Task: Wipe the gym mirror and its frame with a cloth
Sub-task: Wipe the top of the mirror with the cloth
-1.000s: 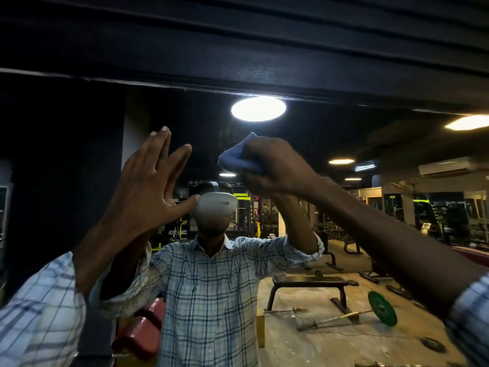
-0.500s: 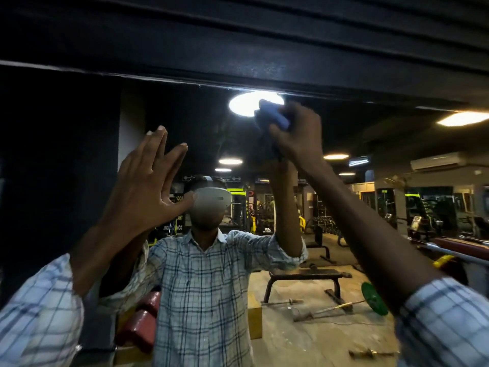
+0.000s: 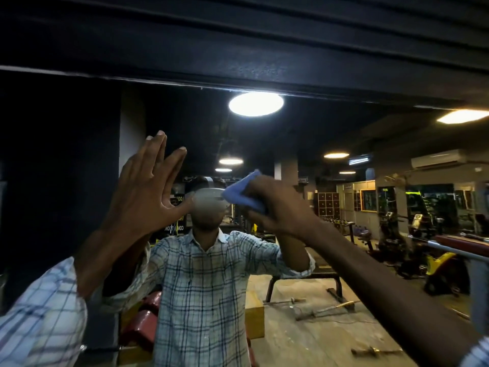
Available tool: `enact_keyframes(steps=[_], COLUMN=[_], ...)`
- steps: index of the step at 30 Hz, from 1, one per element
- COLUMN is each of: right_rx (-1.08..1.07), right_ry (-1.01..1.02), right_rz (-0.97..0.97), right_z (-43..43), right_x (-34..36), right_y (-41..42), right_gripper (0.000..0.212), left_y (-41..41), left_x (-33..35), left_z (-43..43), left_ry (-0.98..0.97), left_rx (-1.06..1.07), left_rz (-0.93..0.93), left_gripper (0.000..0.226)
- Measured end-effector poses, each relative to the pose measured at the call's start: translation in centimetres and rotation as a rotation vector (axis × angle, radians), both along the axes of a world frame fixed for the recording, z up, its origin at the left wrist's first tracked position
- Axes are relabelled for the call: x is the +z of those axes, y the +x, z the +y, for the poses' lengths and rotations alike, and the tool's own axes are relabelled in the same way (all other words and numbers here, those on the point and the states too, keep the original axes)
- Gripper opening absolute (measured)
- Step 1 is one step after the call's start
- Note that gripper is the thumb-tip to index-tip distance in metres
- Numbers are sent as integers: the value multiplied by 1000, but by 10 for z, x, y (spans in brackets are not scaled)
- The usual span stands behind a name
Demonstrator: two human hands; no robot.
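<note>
A: Gripping what, exactly, that right hand?
B: A folded blue cloth. The fingers curl round it and hold it up at the mirror, about head height. The cloth sticks out to the left of the knuckles, across the reflected headset.
A: And the left hand?
B: Spread wide, fingers straight and fanned upward, palm toward the glass, just left of the cloth. Whether the palm touches the glass I cannot tell.
A: Where is the frame?
B: The dark frame runs across the top, well above both hands. A round ceiling light shows in the glass just below it, and a bench lower right.
</note>
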State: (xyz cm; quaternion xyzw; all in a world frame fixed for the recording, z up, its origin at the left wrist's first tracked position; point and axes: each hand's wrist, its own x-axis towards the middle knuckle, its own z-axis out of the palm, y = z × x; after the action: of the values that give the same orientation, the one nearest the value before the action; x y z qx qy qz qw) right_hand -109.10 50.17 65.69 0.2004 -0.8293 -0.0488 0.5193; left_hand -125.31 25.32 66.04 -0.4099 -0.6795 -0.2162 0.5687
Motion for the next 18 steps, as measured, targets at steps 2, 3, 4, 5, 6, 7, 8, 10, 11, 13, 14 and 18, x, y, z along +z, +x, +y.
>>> enact_keyframes(steps=[2,3,4,5,6,7,8,10,11,13,14,18], right_rx=[-26,-24,-17,-15,-15,8,30,24,7,12,39,50], right_ry=[63,-37,-193,-375,-496,-487,-341,9,85,-33,-167,-432], right_rz=[27,158,320,452,512,490,379,66,2,136,258,436], right_z=[7,14,20,21,18,9,-5,-21,-21,-14,-10,-19], right_x=[23,40,55,64,65,61,53,38,41,61,72,77], right_y=[5,6,7,7,2,-4,-11,-21,-21,-19,-15,-15], right_gripper=[19,16,14,14,14,13,12,18,19,16,12,9], left_y=[2,2,2,2,1,0,-1,-3,-3,-4,-4,-6], left_x=[-1,-2,-2,-3,-2,-2,-2,-2,-3,-4,-4,-2], left_z=[-2,-2,-4,-6,-8,-10,-11,-13,-14,-16,-18,-29], left_ry=[-8,-10,-12,-15,-20,-25,-32,-28,-16,-10,-11,-6], left_rx=[7,17,30,44,53,62,74,96,99,94,92,78], left_rz=[-9,-16,-22,-27,-31,-34,-37,-44,-53,-63,-61,-76], left_gripper=[105,105,105,105,105,106,106,107,107,108,109,112])
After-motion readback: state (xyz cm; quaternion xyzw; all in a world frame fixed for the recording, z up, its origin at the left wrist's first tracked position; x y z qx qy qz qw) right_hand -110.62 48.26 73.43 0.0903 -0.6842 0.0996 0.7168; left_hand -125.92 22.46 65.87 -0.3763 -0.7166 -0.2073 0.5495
